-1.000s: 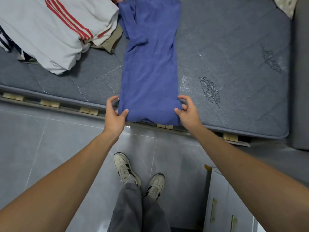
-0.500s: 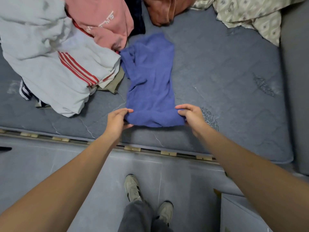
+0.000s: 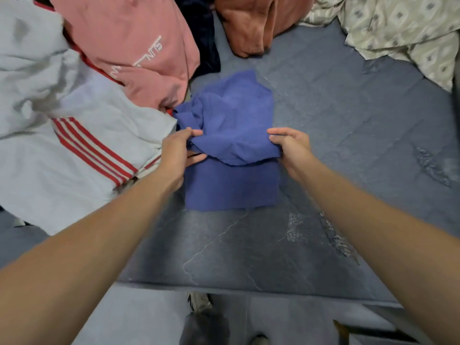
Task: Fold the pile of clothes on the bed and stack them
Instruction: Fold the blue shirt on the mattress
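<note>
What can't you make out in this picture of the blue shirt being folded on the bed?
- Head view: the blue shirt's underside and inner layers, hidden by its own fold.
- Head view: the left hand's fingertips, tucked under the cloth it grips; likewise the right hand's.
- Head view: the dark garment, mostly covered by the pink shirt.
- Head view: the patterned sheet, cut off by the frame's edge.

grey quilted mattress (image 3: 348,135), pale tiled floor (image 3: 139,317), patterned bedding (image 3: 398,28) at corner
</note>
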Motion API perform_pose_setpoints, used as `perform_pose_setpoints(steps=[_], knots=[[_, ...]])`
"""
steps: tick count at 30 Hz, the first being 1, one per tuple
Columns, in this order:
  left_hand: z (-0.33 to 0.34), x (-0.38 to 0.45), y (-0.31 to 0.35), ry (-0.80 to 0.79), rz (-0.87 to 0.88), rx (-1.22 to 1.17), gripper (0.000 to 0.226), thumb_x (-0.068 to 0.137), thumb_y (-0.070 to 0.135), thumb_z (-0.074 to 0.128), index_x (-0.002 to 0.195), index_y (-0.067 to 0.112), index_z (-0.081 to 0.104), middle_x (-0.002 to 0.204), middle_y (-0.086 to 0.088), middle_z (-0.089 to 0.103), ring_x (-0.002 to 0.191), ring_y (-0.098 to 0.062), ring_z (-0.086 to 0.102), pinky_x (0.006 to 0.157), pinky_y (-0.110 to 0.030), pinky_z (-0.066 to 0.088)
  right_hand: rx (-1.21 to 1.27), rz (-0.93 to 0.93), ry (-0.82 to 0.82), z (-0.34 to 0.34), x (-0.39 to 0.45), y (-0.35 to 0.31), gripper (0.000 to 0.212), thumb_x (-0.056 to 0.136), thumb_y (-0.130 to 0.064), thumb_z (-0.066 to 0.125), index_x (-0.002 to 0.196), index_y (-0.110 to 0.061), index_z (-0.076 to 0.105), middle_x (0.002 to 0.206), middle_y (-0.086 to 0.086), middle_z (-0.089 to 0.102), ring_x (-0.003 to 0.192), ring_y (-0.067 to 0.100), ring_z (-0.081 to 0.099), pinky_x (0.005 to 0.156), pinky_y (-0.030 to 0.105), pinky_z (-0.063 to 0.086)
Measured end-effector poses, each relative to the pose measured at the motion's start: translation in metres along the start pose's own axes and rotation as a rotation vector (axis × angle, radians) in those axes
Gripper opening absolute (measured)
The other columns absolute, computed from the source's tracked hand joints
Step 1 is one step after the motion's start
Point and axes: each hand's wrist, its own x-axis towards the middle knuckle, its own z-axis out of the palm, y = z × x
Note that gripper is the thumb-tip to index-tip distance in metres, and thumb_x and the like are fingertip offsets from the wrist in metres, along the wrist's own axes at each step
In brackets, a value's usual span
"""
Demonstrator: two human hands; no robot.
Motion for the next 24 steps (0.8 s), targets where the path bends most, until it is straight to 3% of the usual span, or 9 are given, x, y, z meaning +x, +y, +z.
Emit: perform_pose_setpoints(steps=[4, 7, 9, 13, 15, 17, 19, 24], knots=[[0.027, 0.045, 0.042, -0.004, 0.033, 0.028, 0.019, 0.103, 0.021, 0.055, 0.100, 0.014, 0.073, 0.106, -0.006, 0.069, 0.090, -0.023, 0.068, 0.065, -0.027, 0.061, -0.017, -0.008, 0.032, 0.018, 0.042, -0.034, 0.023, 0.092, 0.006, 0.062, 0.090, -0.013, 0.074, 0.096, 0.011, 0.073, 0.083, 0.018, 0.068, 0.064, 0.023, 0.055], [0.048, 0.076, 0.065, 0.009, 0.060, 0.062, 0.014, 0.098, 0.017, 0.059, 0.101, 0.015, 0.073, 0.105, -0.006, 0.067, 0.092, -0.023, 0.069, 0.064, -0.026, 0.060, -0.016, -0.042, 0.055, 0.030, 0.077, -0.056, 0.023, 0.091, 0.009, 0.058, 0.095, -0.008, 0.073, 0.096, 0.013, 0.071, 0.086, 0.019, 0.068, 0.070, 0.026, 0.057], [0.060, 0.093, 0.078, -0.011, 0.068, 0.095, 0.022, 0.099, 0.019, 0.058, 0.118, 0.014, 0.070, 0.106, -0.005, 0.069, 0.095, -0.024, 0.070, 0.067, -0.027, 0.061, -0.005, -0.056, 0.058, 0.039, 0.099, -0.071, 0.025, 0.093, 0.008, 0.057, 0.108, -0.007, 0.070, 0.094, 0.010, 0.069, 0.084, 0.017, 0.068, 0.068, 0.027, 0.059], [0.069, 0.109, 0.080, -0.061, 0.191, 0.167, 0.053, 0.106, 0.023, 0.051, 0.156, 0.033, 0.037, 0.122, -0.001, 0.067, 0.101, -0.016, 0.069, 0.087, -0.028, 0.056, -0.003, -0.065, 0.011, 0.041, 0.124, -0.078, 0.047, 0.097, -0.002, 0.056, 0.140, -0.021, 0.052, 0.099, 0.003, 0.066, 0.086, 0.013, 0.064, 0.075, 0.029, 0.059], [0.066, 0.104, 0.068, -0.026, 0.321, 0.259, 0.065, 0.103, 0.012, 0.054, 0.161, 0.028, 0.030, 0.130, -0.003, 0.063, 0.112, -0.017, 0.065, 0.102, -0.030, 0.051, -0.098, -0.145, 0.053, 0.035, 0.123, -0.067, 0.051, 0.097, 0.000, 0.056, 0.146, -0.014, 0.049, 0.101, 0.002, 0.063, 0.081, 0.009, 0.060, 0.073, 0.023, 0.052], [0.060, 0.089, 0.049, 0.022, 0.401, 0.380, 0.059, 0.101, 0.005, 0.057, 0.157, 0.017, 0.039, 0.136, -0.012, 0.061, 0.121, -0.023, 0.061, 0.113, -0.038, 0.044, -0.198, -0.208, 0.107, 0.025, 0.116, -0.048, 0.047, 0.093, 0.006, 0.058, 0.139, -0.004, 0.054, 0.100, -0.001, 0.061, 0.077, 0.004, 0.059, 0.074, 0.020, 0.050], [0.050, 0.064, 0.022, 0.073, 0.443, 0.478, 0.047, 0.099, 0.003, 0.059, 0.145, 0.009, 0.050, 0.129, -0.011, 0.063, 0.116, -0.019, 0.060, 0.113, -0.041, 0.044, -0.300, -0.197, 0.124, 0.011, 0.101, -0.024, 0.045, 0.090, 0.006, 0.063, 0.133, -0.002, 0.057, 0.103, 0.001, 0.061, 0.084, 0.010, 0.060, 0.082, 0.025, 0.051], [0.026, -0.009, -0.045, 0.265, 0.408, 0.573, 0.040, 0.094, 0.008, 0.069, 0.132, 0.006, 0.054, 0.127, -0.007, 0.054, 0.119, -0.026, 0.056, 0.107, -0.043, 0.046, -0.525, -0.098, 0.104, -0.007, 0.052, 0.022, 0.049, 0.088, -0.021, 0.079, 0.131, -0.014, 0.056, 0.110, 0.000, 0.067, 0.099, 0.016, 0.065, 0.092, 0.031, 0.050]])
